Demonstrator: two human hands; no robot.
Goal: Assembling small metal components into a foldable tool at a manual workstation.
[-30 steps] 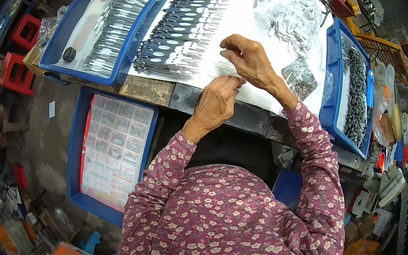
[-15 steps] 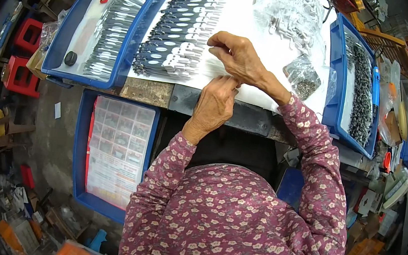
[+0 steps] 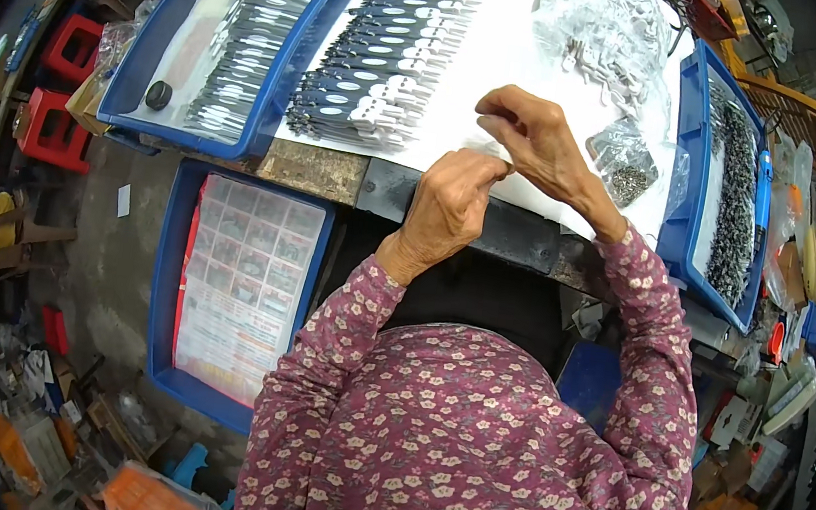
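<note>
Both of my hands work close together above the near edge of the white-covered table [image 3: 511, 55]. My left hand [image 3: 447, 204] is closed, its thumb and fingertips pinched near the right hand; what they hold, if anything, is hidden. My right hand [image 3: 545, 152] is bent over with its fingers curled and the fingertips drawn towards the thumb. I cannot make out any object in it. Left of the hands lie dense rows of flat black-and-white parts [image 3: 371, 90] with white oval marks. To the right is a small clear bag [image 3: 627, 169] of tiny metal pieces.
A blue tray [image 3: 259, 127] at left holds rows of silvery parts; another blue tray [image 3: 678, 225] at right holds small dark and clear pieces. A large clear bag [image 3: 604, 36] of pale plastic parts lies behind. Below left, a blue bin [image 3: 161, 328] contains a printed sheet.
My right hand has moved right and slightly nearer to me over the table; my left hand stays pinched close to it. The whole view has shifted a little.
</note>
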